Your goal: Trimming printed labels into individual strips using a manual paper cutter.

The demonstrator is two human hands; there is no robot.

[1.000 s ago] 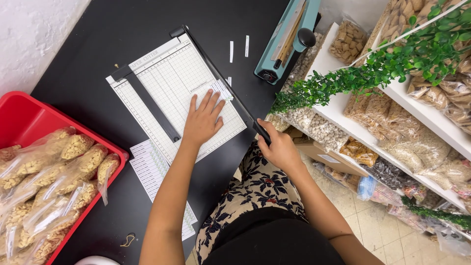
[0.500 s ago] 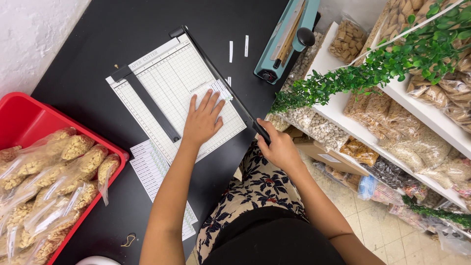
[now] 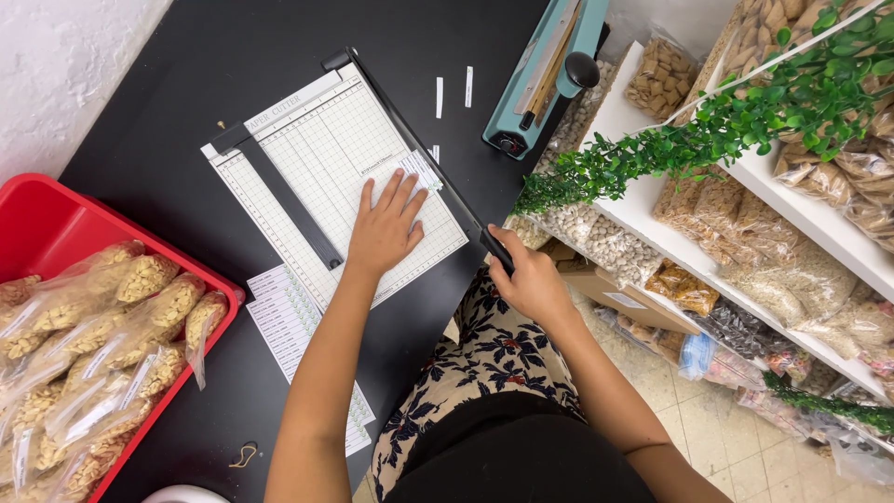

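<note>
pressing flat, fingers spread, left hand (image 3: 386, 226) on gridded paper cutter (image 3: 317, 186); right hand (image 3: 529, 279) fisted around its black handle (image 3: 496, 250)

My left hand (image 3: 386, 228) lies flat, fingers spread, on the white gridded paper cutter board (image 3: 317, 154), pinning a small white printed paper slip (image 3: 421, 170) by the blade. My right hand (image 3: 531, 282) grips the black cutter handle (image 3: 495, 250), lowered at the black table (image 3: 186, 84) edge. A red plastic bin (image 3: 56, 219) of bagged snacks sits left.
</note>
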